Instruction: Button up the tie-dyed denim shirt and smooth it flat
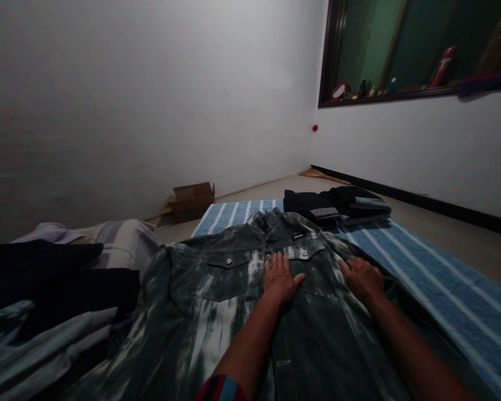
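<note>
A dark green-grey and white tie-dye denim jacket [229, 284] lies spread out, front up, with its collar away from me. It has two buttoned chest pockets and a small black label above one of them. My left hand [280, 278] rests flat on the jacket's front placket between the pockets, fingers stretched out and thumb apart. At the jacket's right side, near the armhole and sleeve, my right hand [364, 279] has its fingers curled onto the fabric, seemingly gripping it. Its fingertips are partly hidden.
A blue striped mat [404, 262] lies under the jacket, with folded dark clothes [338, 206] at its far end. A pile of clothes [58, 289] sits on the left. An open cardboard box [192, 201] stands by the wall. Bottles stand on the window sill [401, 96].
</note>
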`<state>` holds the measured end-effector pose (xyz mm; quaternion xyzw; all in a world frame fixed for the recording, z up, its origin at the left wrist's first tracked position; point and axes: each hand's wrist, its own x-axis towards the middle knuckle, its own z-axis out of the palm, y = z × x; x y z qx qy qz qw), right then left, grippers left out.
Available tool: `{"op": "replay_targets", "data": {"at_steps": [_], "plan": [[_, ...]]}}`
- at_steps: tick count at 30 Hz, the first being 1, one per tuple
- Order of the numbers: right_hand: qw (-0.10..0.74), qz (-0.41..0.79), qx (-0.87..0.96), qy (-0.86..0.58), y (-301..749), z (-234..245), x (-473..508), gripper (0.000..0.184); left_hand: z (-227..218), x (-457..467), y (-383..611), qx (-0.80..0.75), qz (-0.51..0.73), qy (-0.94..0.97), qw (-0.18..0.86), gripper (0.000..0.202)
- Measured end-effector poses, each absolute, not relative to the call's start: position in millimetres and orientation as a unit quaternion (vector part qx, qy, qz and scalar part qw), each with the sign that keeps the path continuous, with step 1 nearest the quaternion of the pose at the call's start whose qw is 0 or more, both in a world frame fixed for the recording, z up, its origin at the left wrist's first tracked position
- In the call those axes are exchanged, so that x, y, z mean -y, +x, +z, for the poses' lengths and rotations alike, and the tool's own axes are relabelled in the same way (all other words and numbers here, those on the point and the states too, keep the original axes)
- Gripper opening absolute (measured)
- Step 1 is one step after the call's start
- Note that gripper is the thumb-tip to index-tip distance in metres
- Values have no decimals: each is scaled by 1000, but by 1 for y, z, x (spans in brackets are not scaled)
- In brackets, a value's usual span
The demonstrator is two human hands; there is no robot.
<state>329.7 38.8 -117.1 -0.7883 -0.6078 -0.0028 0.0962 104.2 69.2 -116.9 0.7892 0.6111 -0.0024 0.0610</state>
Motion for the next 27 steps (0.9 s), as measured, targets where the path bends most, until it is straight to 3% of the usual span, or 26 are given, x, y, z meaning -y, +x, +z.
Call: {"op": "replay_targets", "data": {"at_steps": [11, 27], "plan": [[89, 17, 606, -790, 331, -111, -36, 46, -110, -53, 98, -576, -22, 813, 84, 84], [78, 43, 604, -792, 338, -120, -34, 53, -114, -13, 79, -545, 54, 826, 134, 72]]}}
